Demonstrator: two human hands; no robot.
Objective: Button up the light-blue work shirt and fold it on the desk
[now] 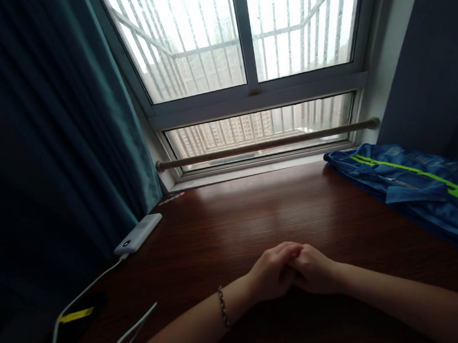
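My left hand [271,272] and my right hand [318,270] are clasped together over the brown wooden table [233,219]. The fingers of the left lie across those of the right, and both hands are closed around each other. No object shows between them, though the inner side of the clasp is hidden in shadow. A chain bracelet [223,307] circles my left wrist. Both forearms come in from the lower edge and meet near the middle.
A white power bank [139,234] with a white cable [91,284] plugged in lies at left, beside a blue curtain [127,142]. Near it are a yellow strip [77,315] and a loose cable loop [126,333]. Blue fabric [415,178] lies right. Behind is a barred window [250,93].
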